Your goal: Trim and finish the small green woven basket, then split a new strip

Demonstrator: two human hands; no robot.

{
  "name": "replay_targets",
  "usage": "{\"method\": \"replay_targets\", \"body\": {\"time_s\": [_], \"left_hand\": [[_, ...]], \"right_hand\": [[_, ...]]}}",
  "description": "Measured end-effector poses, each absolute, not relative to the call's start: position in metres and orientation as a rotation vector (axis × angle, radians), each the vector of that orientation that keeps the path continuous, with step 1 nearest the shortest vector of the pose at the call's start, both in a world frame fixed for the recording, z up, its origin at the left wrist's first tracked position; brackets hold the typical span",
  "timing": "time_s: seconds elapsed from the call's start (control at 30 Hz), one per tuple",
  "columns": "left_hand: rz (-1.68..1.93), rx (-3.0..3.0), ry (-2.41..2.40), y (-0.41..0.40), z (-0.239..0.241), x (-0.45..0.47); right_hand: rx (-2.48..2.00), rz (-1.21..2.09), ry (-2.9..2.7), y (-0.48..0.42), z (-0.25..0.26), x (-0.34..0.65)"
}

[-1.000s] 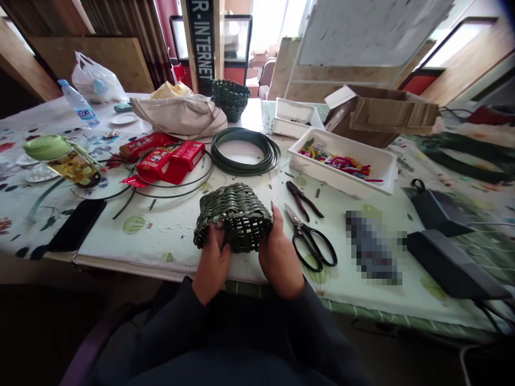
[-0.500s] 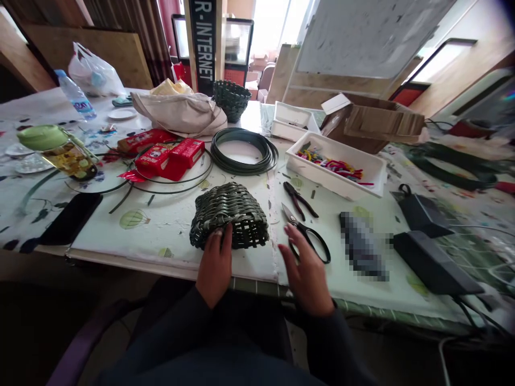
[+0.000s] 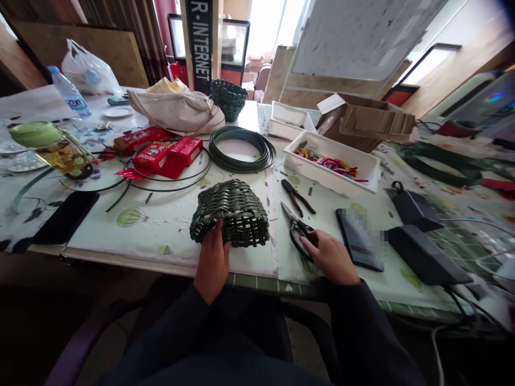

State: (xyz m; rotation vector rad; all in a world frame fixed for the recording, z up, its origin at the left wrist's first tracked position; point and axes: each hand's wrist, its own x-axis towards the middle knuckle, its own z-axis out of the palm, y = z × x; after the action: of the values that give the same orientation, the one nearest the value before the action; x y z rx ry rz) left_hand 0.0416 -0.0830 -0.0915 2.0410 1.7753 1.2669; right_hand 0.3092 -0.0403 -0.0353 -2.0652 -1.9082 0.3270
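Observation:
A dark green woven basket [image 3: 230, 212] lies upside down near the table's front edge. My left hand [image 3: 212, 261] rests on its near side, fingers curled against the weave. To the right, my right hand [image 3: 330, 257] lies over the handles of black scissors [image 3: 294, 225], fingers closing on them; the blades point away from me. Small black pliers [image 3: 298, 196] lie just beyond the scissors.
A coil of green strips [image 3: 241, 150], red packets [image 3: 169, 155], a white tray of coloured clips [image 3: 332, 166], a cardboard box [image 3: 368, 120], a jar [image 3: 50, 153], a black phone [image 3: 66, 217], dark pouches [image 3: 426, 252] and a second woven basket [image 3: 228, 97] crowd the table.
My right hand left the basket's right side and moved right onto the scissors' handles. My left hand stayed on the basket.

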Motion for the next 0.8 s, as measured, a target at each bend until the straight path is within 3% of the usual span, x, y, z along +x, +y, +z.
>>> {"method": "replay_targets", "body": {"time_s": [0.07,0.13,0.23,0.33,0.47,0.7,0.8], "left_hand": [[1.265,2.040,1.770,-0.084,-0.090,0.041],[1.243,2.019,1.763,-0.085,-0.087,0.041],[1.168,1.993,1.770,-0.084,-0.079,0.040],[1.070,2.039,1.828,-0.080,-0.067,0.038],[0.844,2.173,1.969,-0.064,-0.044,0.032],[0.371,2.355,2.055,-0.035,-0.007,0.034],[0.264,2.420,1.967,-0.029,-0.001,0.039]], "right_hand": [[-2.032,0.505,-1.807,-0.048,-0.029,0.315],[-1.921,0.899,-1.520,-0.069,-0.029,0.315],[-1.595,1.605,-0.961,-0.116,-0.041,0.299],[-1.162,2.000,-0.843,-0.154,-0.060,0.263],[-0.657,2.191,-0.706,-0.158,-0.061,0.220],[-0.638,2.017,-0.836,-0.162,-0.044,0.214],[-0.621,2.158,-0.809,-0.162,-0.056,0.204]]}}
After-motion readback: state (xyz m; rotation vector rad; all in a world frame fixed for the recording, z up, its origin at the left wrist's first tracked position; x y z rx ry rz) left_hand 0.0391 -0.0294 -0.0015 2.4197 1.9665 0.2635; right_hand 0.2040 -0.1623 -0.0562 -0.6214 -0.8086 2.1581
